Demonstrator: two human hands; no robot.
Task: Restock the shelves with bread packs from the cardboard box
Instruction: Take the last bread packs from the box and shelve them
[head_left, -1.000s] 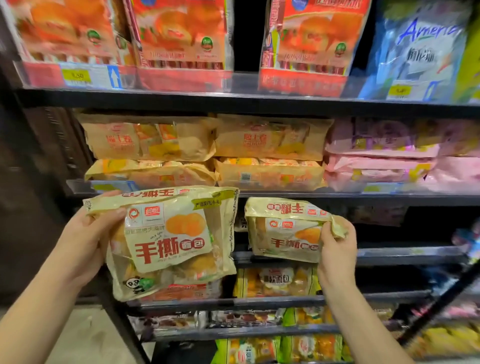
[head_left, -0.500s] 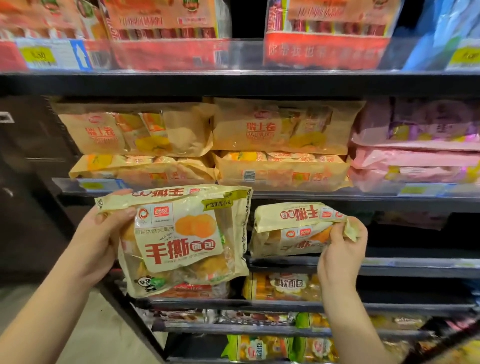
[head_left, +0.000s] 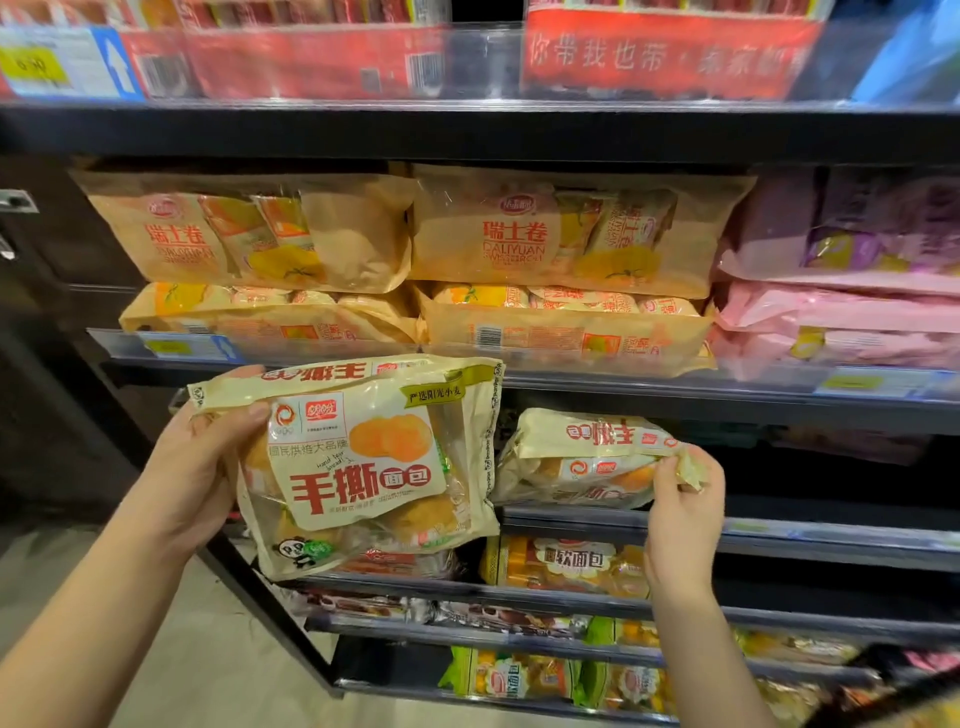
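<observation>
My left hand (head_left: 200, 467) grips a cream bread pack with red characters (head_left: 363, 462) by its left edge and holds it upright in front of the shelves. A second, matching bread pack (head_left: 582, 457) lies tilted on the dark middle shelf (head_left: 779, 530), and my right hand (head_left: 683, 499) pinches its right corner. The cardboard box is out of sight.
Tan swiss-roll packs (head_left: 556, 239) are stacked on the shelf above, with pink packs (head_left: 841, 312) to their right. Red boxes (head_left: 649, 52) fill the top shelf. Lower shelves hold orange (head_left: 566, 566) and green (head_left: 509, 675) packs. The middle shelf is dark and open right of my right hand.
The right-hand pack has gone further back and lower onto the middle shelf. The view has moved closer to the shelves and tilted down. My left hand keeps its pack in about the same place.
</observation>
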